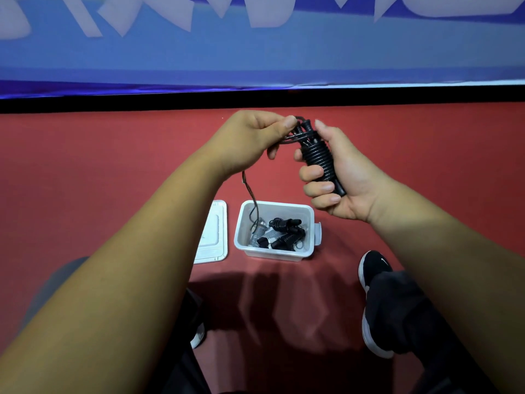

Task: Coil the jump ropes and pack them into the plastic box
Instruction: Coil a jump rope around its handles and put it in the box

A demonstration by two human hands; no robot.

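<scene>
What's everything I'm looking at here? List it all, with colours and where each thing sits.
held jump rope: one, black, cord wound round its handles, above the box, loose cord dangling toward it
packed ropes: several, mostly black, one grey, inside the box
plastic box: one, clear, open, on the floor
lid: one, clear, on the floor left of the box
floor: red
banner: one, blue with white shapes, along the back
shoes: two, black and white, left one mostly hidden
left hand: pinches the cord
right hand: grips the wound handles
</scene>
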